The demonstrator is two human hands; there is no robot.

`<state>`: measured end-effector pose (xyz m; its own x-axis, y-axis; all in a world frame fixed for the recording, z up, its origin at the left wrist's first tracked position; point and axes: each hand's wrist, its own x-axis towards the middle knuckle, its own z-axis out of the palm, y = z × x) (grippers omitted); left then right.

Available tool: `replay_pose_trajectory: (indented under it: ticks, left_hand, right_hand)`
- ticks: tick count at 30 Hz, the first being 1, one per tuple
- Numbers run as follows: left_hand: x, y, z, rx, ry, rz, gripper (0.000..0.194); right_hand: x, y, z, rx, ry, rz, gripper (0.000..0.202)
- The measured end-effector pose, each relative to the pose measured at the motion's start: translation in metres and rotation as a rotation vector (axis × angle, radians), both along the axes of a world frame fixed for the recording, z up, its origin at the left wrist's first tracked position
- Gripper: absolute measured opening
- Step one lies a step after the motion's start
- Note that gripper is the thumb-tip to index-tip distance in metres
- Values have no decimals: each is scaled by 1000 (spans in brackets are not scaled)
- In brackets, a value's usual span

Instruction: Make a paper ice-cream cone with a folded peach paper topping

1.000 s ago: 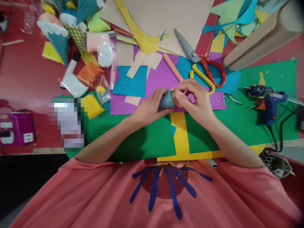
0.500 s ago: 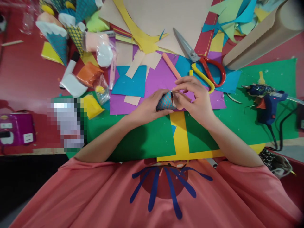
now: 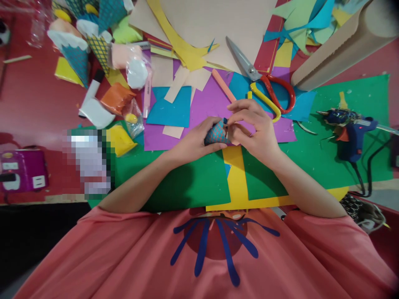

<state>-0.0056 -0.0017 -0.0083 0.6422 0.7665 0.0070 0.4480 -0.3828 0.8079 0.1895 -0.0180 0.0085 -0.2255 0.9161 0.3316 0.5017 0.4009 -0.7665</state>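
Observation:
A small blue paper cone (image 3: 217,133) with an orange criss-cross pattern lies on its side in my left hand (image 3: 195,140), whose thumb and fingers wrap round it. Its open end faces right. My right hand (image 3: 257,131) is at that end, fingers bent and thumb tucked in at the rim. Something peach-coloured shows between thumb and cone, but I cannot make out what it is. Under the hands are purple sheet (image 3: 205,99) and green sheet (image 3: 193,178). Beyond my right hand lie large scissors (image 3: 252,72) with red and yellow handles and a peach stick (image 3: 223,85).
A blue glue gun (image 3: 353,133) rests at the right, its cable trailing down. Finished cones (image 3: 73,54), clay packets (image 3: 117,97) and a blurred phone (image 3: 90,162) occupy the left. Paper scraps (image 3: 299,25) and a beige roll (image 3: 333,47) are at the back right.
The fingers of my right hand have curled in slightly closer at the cone's mouth, and less of the peach-coloured piece shows. My left hand keeps its hold, with the cone turned slightly.

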Motion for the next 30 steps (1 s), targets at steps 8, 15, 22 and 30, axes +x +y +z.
replay_pose_trajectory:
  ticks: [8,15,22,30]
  left_hand:
    - [1,0,-1,15,-34,14,61]
    - [1,-1,-1,21,5,28,59]
    - [-1,-2,-14,118,-25,153,59]
    - [-6,-5,-16,243,99,249,52]
  right_hand:
    - [0,-1,-1,42,29,23,25]
    - [1,-1,2,-50,-54,6,23]
    - [3,-5,11,64,-26,-77,16]
    - [-6,-12,19,-187,303,-17,31]
